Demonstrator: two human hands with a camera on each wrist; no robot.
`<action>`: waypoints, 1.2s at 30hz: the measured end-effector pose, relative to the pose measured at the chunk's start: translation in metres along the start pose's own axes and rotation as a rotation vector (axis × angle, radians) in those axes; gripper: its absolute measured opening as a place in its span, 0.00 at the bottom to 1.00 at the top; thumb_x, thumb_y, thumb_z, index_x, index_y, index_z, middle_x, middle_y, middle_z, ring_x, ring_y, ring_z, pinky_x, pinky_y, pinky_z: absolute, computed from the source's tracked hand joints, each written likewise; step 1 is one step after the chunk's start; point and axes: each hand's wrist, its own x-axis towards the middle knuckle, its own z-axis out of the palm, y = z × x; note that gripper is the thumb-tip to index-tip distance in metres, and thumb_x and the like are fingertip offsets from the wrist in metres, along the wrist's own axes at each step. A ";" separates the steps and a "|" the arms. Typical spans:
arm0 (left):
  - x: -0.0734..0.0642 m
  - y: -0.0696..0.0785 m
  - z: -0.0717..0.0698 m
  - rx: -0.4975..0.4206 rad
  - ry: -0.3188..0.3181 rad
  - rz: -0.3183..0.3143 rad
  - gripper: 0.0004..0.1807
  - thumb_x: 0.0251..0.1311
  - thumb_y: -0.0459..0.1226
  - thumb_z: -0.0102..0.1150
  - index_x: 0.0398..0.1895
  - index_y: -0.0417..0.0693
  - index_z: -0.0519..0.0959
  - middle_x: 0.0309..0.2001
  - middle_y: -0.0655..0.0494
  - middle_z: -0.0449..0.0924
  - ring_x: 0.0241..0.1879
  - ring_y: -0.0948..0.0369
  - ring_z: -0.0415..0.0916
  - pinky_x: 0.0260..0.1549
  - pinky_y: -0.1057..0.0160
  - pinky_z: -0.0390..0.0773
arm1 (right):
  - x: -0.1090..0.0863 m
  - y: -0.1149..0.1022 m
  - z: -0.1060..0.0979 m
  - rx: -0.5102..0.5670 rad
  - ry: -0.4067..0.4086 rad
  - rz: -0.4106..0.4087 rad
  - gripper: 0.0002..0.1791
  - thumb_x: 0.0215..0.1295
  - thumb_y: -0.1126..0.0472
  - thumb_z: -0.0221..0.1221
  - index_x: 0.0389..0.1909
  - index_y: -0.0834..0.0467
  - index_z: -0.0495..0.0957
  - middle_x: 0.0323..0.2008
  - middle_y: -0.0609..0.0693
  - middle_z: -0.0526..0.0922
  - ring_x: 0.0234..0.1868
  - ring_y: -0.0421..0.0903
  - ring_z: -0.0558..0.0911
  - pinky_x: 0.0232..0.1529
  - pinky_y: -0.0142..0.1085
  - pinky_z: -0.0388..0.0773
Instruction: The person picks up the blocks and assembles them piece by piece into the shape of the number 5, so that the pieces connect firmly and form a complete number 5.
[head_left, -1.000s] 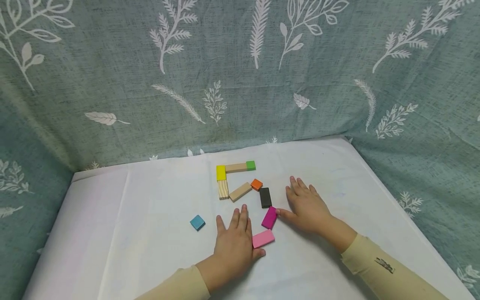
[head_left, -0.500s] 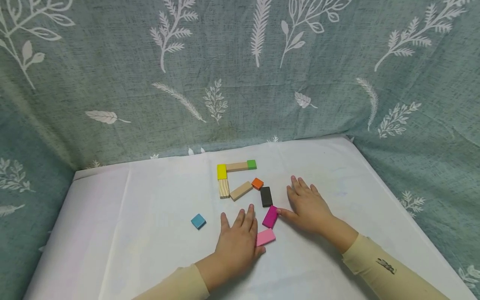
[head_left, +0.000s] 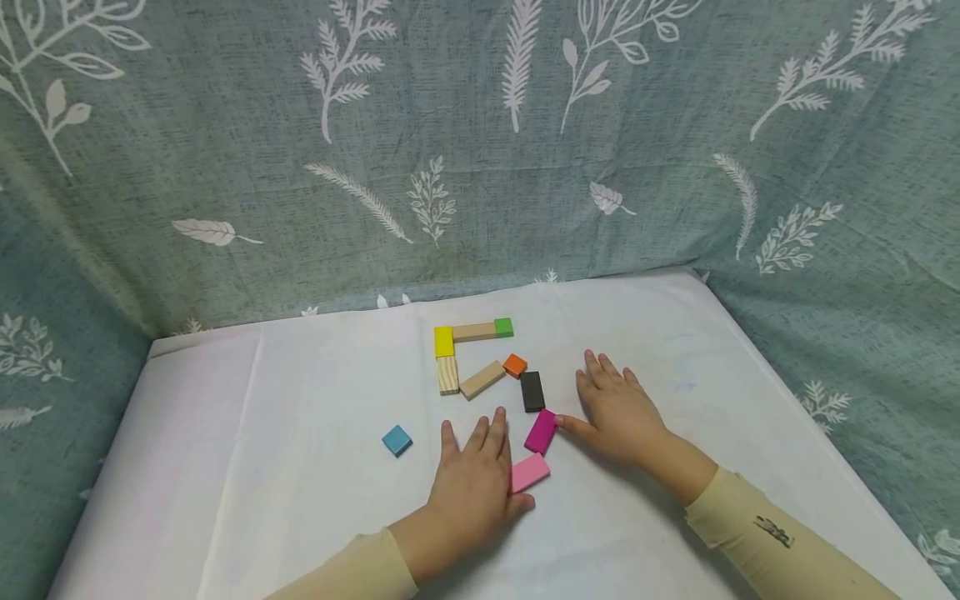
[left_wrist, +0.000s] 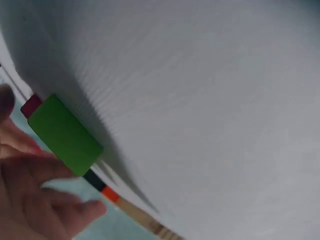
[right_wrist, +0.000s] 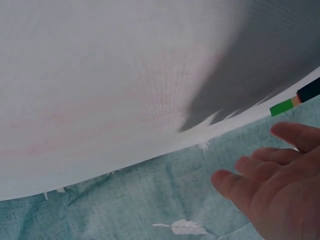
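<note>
In the head view my left hand (head_left: 474,492) lies low with fingers spread, its index-finger side against a pink block (head_left: 530,472) and its thumb just below that block. The left wrist view shows a green-faced block (left_wrist: 65,135) beside this hand's fingers. My right hand (head_left: 618,417) is spread palm down, its thumb tip touching the right edge of a magenta block (head_left: 541,431). Above the magenta block come a black block (head_left: 532,392), a small orange block (head_left: 515,365) and a plain wood block (head_left: 482,380), forming a bent chain.
A striped wood block (head_left: 447,376), a yellow block (head_left: 444,341), another plain wood block (head_left: 474,332) and a green block (head_left: 503,327) form a corner farther back. A blue block (head_left: 397,440) lies alone to the left on the white cloth (head_left: 300,467). Patterned curtains (head_left: 465,167) surround the table.
My left hand has shifted slightly to the right, covering more of the pink block's left end. That block has turned a little, its right end up near the magenta one. My right hand stays.
</note>
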 end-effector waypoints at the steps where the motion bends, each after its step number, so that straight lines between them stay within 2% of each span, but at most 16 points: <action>1: -0.002 -0.003 -0.001 -0.024 -0.001 -0.006 0.53 0.57 0.73 0.53 0.75 0.44 0.66 0.81 0.47 0.51 0.77 0.47 0.58 0.67 0.25 0.54 | 0.000 0.001 0.000 0.002 0.001 0.000 0.49 0.64 0.30 0.58 0.72 0.65 0.67 0.78 0.64 0.55 0.79 0.63 0.55 0.74 0.64 0.54; 4: -0.009 -0.016 -0.002 -0.097 -0.039 -0.038 0.59 0.51 0.76 0.54 0.76 0.45 0.64 0.81 0.46 0.48 0.78 0.46 0.55 0.67 0.26 0.55 | -0.001 0.004 -0.001 0.016 -0.001 -0.002 0.49 0.64 0.31 0.58 0.72 0.66 0.66 0.78 0.64 0.54 0.79 0.63 0.54 0.74 0.64 0.53; 8: -0.023 -0.031 -0.001 -0.123 -0.138 -0.059 0.65 0.44 0.78 0.58 0.78 0.44 0.61 0.82 0.45 0.46 0.79 0.44 0.51 0.67 0.27 0.58 | -0.003 0.006 -0.001 0.010 -0.004 0.004 0.49 0.65 0.31 0.58 0.72 0.66 0.66 0.78 0.64 0.54 0.79 0.63 0.54 0.74 0.64 0.54; 12: -0.033 -0.036 0.002 -0.098 -0.174 -0.044 0.64 0.48 0.76 0.59 0.78 0.41 0.59 0.81 0.43 0.47 0.79 0.43 0.51 0.67 0.29 0.59 | -0.002 0.005 -0.001 0.005 0.007 0.007 0.49 0.64 0.31 0.58 0.72 0.65 0.66 0.78 0.64 0.55 0.79 0.63 0.55 0.74 0.64 0.54; 17: -0.038 -0.036 0.008 -0.082 -0.151 -0.043 0.54 0.62 0.69 0.52 0.78 0.39 0.58 0.81 0.43 0.48 0.79 0.45 0.50 0.68 0.30 0.59 | -0.001 0.002 -0.001 0.016 -0.008 -0.002 0.49 0.64 0.32 0.59 0.72 0.65 0.66 0.78 0.64 0.54 0.79 0.63 0.54 0.74 0.64 0.54; 19: -0.037 -0.036 0.009 -0.067 -0.136 -0.040 0.51 0.65 0.67 0.51 0.78 0.40 0.59 0.81 0.44 0.47 0.80 0.46 0.50 0.69 0.30 0.58 | 0.000 0.001 0.000 0.013 -0.010 -0.001 0.49 0.64 0.32 0.59 0.73 0.65 0.66 0.78 0.64 0.54 0.79 0.63 0.54 0.74 0.64 0.54; 24: -0.031 -0.036 0.008 -0.013 -0.099 -0.026 0.51 0.63 0.68 0.52 0.77 0.42 0.61 0.81 0.46 0.48 0.80 0.46 0.50 0.67 0.29 0.59 | 0.001 0.001 0.001 0.007 -0.006 -0.001 0.49 0.64 0.31 0.58 0.73 0.65 0.66 0.79 0.64 0.54 0.79 0.63 0.54 0.74 0.64 0.54; 30: -0.024 -0.031 0.006 0.044 -0.086 -0.013 0.52 0.60 0.71 0.52 0.77 0.45 0.62 0.82 0.48 0.47 0.80 0.47 0.50 0.66 0.27 0.59 | 0.000 0.003 0.002 0.003 -0.002 -0.006 0.49 0.65 0.31 0.58 0.72 0.66 0.66 0.78 0.65 0.54 0.79 0.64 0.54 0.74 0.65 0.54; 36: -0.018 -0.029 0.006 0.037 -0.082 0.017 0.51 0.61 0.70 0.52 0.78 0.46 0.61 0.82 0.46 0.44 0.80 0.47 0.49 0.67 0.28 0.59 | -0.001 0.004 0.002 0.004 -0.002 0.001 0.49 0.65 0.31 0.57 0.72 0.66 0.66 0.78 0.65 0.54 0.79 0.64 0.54 0.74 0.65 0.54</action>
